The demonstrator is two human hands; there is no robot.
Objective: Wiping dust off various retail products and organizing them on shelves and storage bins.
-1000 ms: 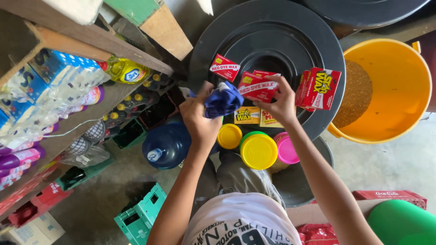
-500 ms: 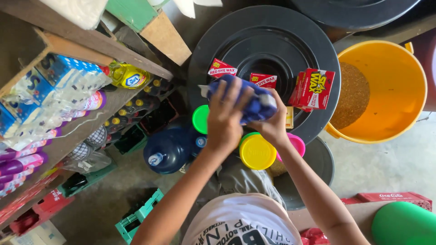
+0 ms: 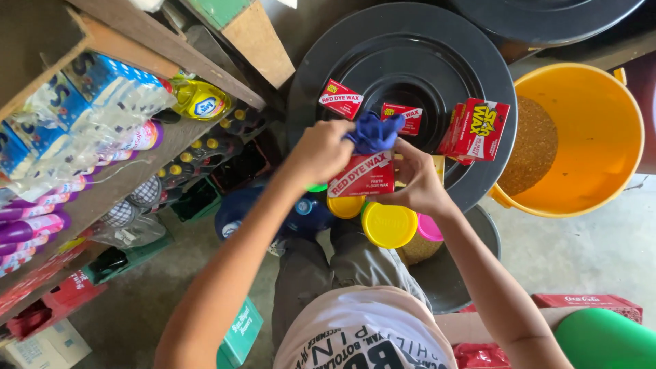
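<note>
Red box (image 3: 360,175) newly in right hand (image 3: 418,183), blue cloth (image 3: 374,132) now bunched above it.

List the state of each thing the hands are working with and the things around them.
Left hand: gripping a blue cloth.
Right hand: holding a red box.
Black lid: flat, red boxes on it.
Yellow tub: open, part full of brown grain.
Yellow jar: capped.

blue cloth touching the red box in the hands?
Touching. The head view shows the crumpled blue cloth pressed onto the top edge of the red rectangular cardboard box, with no gap between them.
</note>
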